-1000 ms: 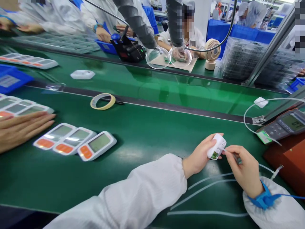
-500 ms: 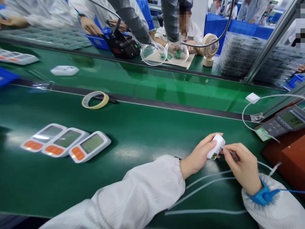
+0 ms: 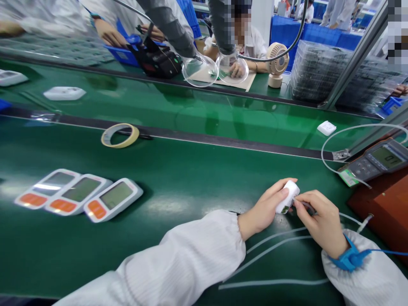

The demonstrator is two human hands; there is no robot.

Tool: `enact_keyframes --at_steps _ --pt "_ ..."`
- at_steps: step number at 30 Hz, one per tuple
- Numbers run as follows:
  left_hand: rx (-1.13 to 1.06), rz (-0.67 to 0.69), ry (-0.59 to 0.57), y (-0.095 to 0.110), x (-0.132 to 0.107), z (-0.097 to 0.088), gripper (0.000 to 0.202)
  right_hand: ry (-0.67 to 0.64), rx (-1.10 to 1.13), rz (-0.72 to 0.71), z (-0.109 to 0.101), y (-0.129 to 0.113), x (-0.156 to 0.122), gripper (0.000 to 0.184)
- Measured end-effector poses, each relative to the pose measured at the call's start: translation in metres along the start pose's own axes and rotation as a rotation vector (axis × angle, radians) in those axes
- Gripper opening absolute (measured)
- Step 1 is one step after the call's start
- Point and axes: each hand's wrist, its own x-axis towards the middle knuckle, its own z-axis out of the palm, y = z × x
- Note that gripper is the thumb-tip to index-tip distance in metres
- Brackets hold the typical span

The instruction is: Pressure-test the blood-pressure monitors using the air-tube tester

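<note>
While the left hand (image 3: 264,210) clamps a small rounded white plastic casing (image 3: 287,196) near the glossy green belt's (image 3: 197,178) near right corner, right hand (image 3: 321,223) pinching a thin probe (image 3: 307,206) against it; three flat white meters (image 3: 79,199) well apart, leftward.

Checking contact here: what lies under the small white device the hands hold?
Green belt and thin white lines show below the white device; left hand hides its underside.

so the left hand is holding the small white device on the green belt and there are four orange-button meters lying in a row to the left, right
Not quite. The head view shows three meters in that row, not four. The rest holds: the left hand grips the small white device over the green belt, with the right hand at its end.
</note>
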Motion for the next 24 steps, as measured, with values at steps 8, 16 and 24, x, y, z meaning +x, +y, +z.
enact_keyframes --at_steps 8,16,24 --pt "0.095 0.036 -0.030 0.002 -0.002 0.001 0.057 -0.007 0.006 0.003 0.000 0.001 -0.002 0.012" --pt "0.279 0.112 -0.040 0.002 -0.007 0.002 0.060 -0.010 -0.011 0.014 0.000 0.000 -0.002 0.015" --pt "0.514 0.236 -0.035 -0.001 -0.011 0.000 0.060 -0.021 -0.061 0.013 -0.001 -0.004 -0.005 0.018"
